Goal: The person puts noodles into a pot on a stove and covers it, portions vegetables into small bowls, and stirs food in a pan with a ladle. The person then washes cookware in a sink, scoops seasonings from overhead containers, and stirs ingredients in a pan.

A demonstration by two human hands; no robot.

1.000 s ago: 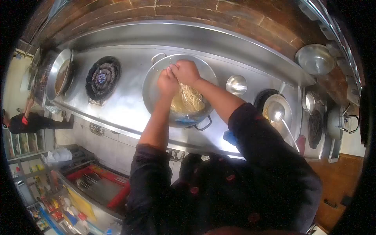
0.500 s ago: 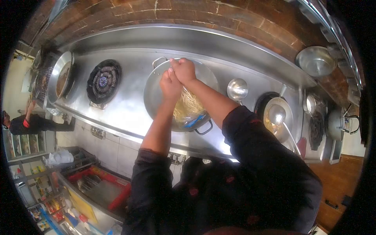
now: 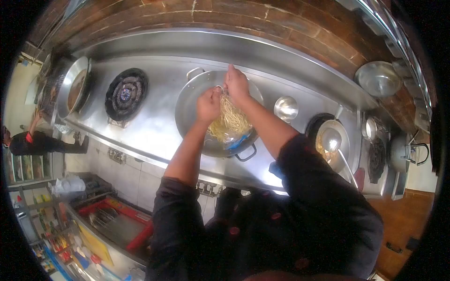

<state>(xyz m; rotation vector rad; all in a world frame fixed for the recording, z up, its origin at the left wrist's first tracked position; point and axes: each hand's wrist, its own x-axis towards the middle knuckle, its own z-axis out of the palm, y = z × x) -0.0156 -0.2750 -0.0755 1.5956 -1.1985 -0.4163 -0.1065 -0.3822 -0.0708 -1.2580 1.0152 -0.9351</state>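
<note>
Now the hands (image 3: 208,106) newly apart, both in a pinch at the noodle bag's (image 3: 233,120) top.

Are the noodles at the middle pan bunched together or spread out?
Bunched: the noodles form one clump over the pan, narrowing toward the left hand and right hand; clear, blue-marked plastic shows at the lower end.

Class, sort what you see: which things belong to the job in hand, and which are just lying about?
In the job:
- left hand and right hand
- noodles
- blue-marked clear plastic
- wide pan

Seemingly just lying about:
- left-side burner
- ladle in the right-hand pan
</note>
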